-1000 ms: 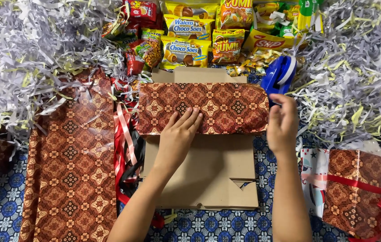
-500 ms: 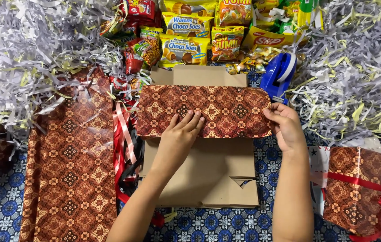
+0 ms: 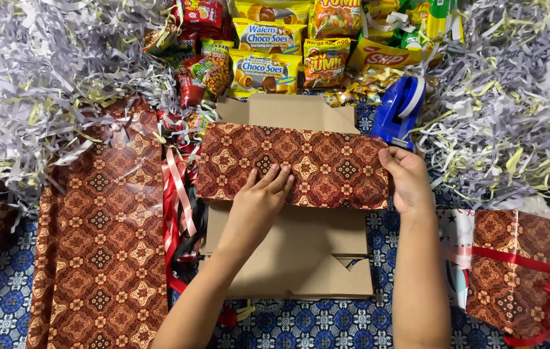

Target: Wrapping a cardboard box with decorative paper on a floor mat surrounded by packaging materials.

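Observation:
A strip of brown patterned wrapping paper (image 3: 327, 161) lies across a flat brown cardboard box (image 3: 301, 252). My left hand (image 3: 259, 200) presses flat on the paper's lower middle, fingers together. My right hand (image 3: 407, 181) grips the paper's right end, thumb on top, and folds it down over the box edge. A blue tape dispenser (image 3: 401, 110) sits just above my right hand.
Shredded grey and yellow paper (image 3: 42, 77) is heaped at left and right. Several snack packets (image 3: 268, 55) lie at the top. A long sheet of patterned paper (image 3: 104, 239) and red ribbons (image 3: 181, 200) lie left. A wrapped box with red ribbon (image 3: 524, 271) sits lower right.
My right hand came down from beside the tape dispenser onto the paper's right end and took hold of it. The paper's right side now sits lower. My left hand stayed put.

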